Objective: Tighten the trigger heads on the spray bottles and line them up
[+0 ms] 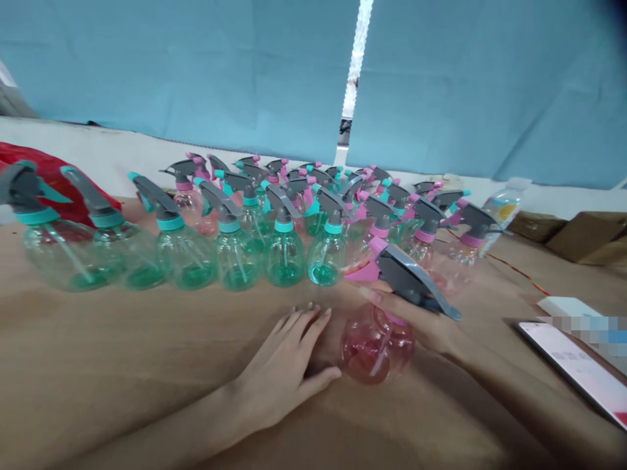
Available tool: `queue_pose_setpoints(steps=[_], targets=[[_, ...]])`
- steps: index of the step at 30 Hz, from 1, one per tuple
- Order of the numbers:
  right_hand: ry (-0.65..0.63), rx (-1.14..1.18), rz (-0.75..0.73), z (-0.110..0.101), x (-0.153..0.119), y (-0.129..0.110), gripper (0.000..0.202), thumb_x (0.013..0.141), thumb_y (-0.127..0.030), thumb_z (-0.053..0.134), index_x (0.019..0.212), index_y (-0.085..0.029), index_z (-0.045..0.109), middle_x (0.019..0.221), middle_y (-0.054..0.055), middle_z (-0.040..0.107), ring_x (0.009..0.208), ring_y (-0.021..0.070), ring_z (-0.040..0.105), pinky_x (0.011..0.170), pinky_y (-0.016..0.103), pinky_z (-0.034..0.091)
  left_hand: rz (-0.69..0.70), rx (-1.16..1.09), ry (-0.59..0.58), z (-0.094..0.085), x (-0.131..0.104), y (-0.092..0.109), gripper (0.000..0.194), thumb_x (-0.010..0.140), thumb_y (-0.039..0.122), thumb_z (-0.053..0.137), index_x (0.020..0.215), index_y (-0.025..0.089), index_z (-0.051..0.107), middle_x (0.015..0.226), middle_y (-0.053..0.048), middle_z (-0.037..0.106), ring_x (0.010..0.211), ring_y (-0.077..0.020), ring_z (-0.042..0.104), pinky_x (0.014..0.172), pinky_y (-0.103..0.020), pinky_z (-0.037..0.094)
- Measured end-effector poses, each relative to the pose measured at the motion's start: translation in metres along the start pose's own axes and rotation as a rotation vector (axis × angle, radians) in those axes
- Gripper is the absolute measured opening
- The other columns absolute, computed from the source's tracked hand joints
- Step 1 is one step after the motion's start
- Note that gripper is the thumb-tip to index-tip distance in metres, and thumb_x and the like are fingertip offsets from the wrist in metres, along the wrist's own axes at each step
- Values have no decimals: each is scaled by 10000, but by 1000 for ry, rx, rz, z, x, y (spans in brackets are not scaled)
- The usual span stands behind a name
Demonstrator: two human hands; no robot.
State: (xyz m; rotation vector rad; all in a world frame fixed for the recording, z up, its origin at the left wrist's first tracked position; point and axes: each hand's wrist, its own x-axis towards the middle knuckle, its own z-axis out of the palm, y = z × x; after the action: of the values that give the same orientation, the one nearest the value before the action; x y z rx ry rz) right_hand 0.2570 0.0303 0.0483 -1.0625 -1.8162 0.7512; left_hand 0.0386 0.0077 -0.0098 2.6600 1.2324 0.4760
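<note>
A pink spray bottle (375, 349) with a grey and pink trigger head is in my right hand (416, 313), whose fingers wrap round its neck just under the head. The bottle leans slightly. My left hand (291, 356) lies flat on the brown table to the left of it, fingers spread, with the thumb close to the bottle but apart from it. Beyond my hands stands a front row of green spray bottles with turquoise collars, among them one green spray bottle (285, 261) straight ahead.
Several more pink and green spray bottles crowd behind, including a pink spray bottle (470, 245) at right. A phone (573, 365) and white box (571, 307) lie right. Cardboard boxes (590, 238), a clear bottle (504, 205) and red plastic (59, 170) stand farther back.
</note>
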Motion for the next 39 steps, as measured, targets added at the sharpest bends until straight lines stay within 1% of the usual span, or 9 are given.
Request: queue_pose_setpoints(steps=[3, 7, 11, 15, 18, 23, 27, 32, 39], targets=[[21, 93, 75, -6, -3, 8, 157, 782, -404, 602, 784, -247, 594, 640, -23, 568, 576, 144, 551, 549, 279, 464, 14, -16, 22, 0, 0, 0, 614, 878, 462, 517, 1387, 198, 296, 1396, -129, 397, 1278, -298, 349, 1018, -481, 299], [49, 128, 73, -6, -6, 17, 158, 783, -414, 596, 748, -261, 586, 632, -25, 573, 578, 154, 554, 547, 294, 470, 25, -18, 19, 1, -1, -1, 597, 878, 431, 525, 1380, 187, 313, 1396, -127, 400, 1279, -292, 351, 1025, -474, 298], [8, 110, 56, -6, -5, 10, 188, 815, -440, 540, 787, -268, 610, 607, -12, 570, 601, 175, 565, 568, 315, 480, 21, -16, 50, 0, -1, -2, 577, 876, 417, 528, 1377, 218, 324, 1395, -106, 409, 1274, -297, 361, 1015, -478, 314], [-34, 73, 41, -11, -2, 0, 169, 772, -435, 593, 754, -267, 605, 578, -23, 554, 563, 167, 549, 553, 309, 478, 21, -16, 52, -1, 0, -1, 559, 868, 409, 538, 1360, 216, 355, 1371, -94, 442, 1259, -294, 386, 1006, -468, 338], [-14, 78, 51, -13, 0, -5, 150, 757, -416, 617, 741, -268, 598, 589, -28, 555, 543, 152, 535, 538, 295, 476, 14, -3, 42, -1, 0, -1, 555, 866, 412, 541, 1350, 201, 370, 1369, -100, 444, 1256, -294, 389, 1001, -470, 346], [30, 133, 43, -7, 1, -14, 166, 739, -439, 628, 747, -274, 616, 669, -17, 587, 617, 159, 568, 603, 304, 500, 29, -21, 78, 3, 0, -4, 540, 869, 409, 539, 1350, 229, 374, 1364, -83, 451, 1250, -289, 398, 1010, -470, 333], [37, 129, 104, -4, 1, -14, 159, 751, -431, 620, 769, -273, 630, 643, -17, 589, 518, 137, 542, 503, 286, 475, 32, -20, 89, 5, 0, -5, 535, 871, 409, 536, 1351, 239, 373, 1363, -77, 452, 1246, -284, 403, 1012, -464, 331], [36, 184, 134, -1, 3, -12, 232, 707, -389, 669, 893, -264, 610, 727, -3, 645, 659, 168, 630, 560, 280, 525, 38, 0, 96, 5, -1, -6, 545, 878, 416, 526, 1365, 243, 353, 1375, -76, 436, 1247, -287, 398, 1012, -463, 329], [45, 94, 98, 5, 4, -11, 77, 702, -328, 619, 725, -254, 625, 733, 22, 676, 654, 189, 651, 586, 323, 556, 43, 20, 79, 3, -1, -6, 523, 880, 429, 522, 1337, 210, 395, 1361, -93, 450, 1241, -286, 404, 1009, -452, 334]])
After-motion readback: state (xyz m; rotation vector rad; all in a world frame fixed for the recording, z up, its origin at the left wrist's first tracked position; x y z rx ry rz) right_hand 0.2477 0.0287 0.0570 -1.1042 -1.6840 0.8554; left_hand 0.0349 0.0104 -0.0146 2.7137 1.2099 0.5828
